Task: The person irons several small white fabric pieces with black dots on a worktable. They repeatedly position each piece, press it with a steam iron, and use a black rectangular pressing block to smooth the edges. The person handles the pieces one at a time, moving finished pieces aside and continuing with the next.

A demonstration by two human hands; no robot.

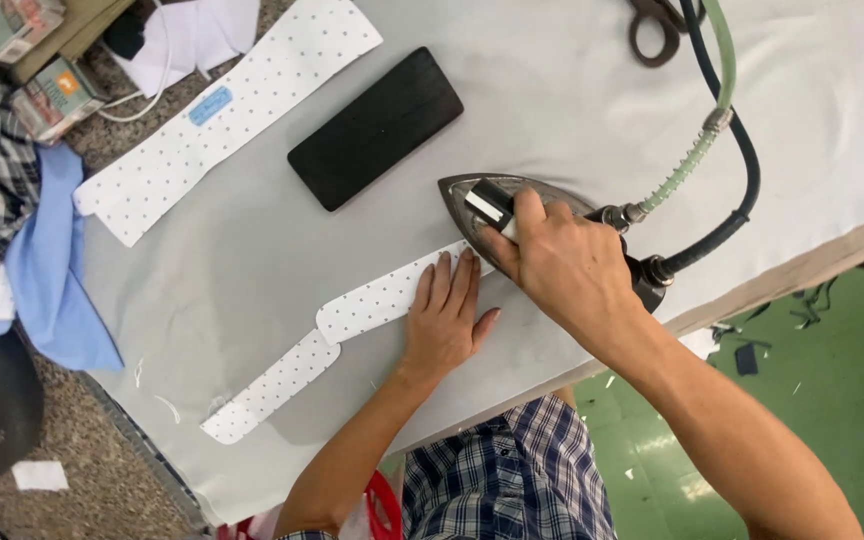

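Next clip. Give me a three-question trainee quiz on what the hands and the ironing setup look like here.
1. True or false: the right hand grips the handle of the iron.
2. What does the left hand press flat? A) the black block B) the dotted white strip C) the scissors
3. Fill in: a second dotted strip lies near the table's far ____ corner.

Key:
1. True; its grip is closed around the handle.
2. B; the palm lies flat on the strip, beside the iron's tip.
3. Left.
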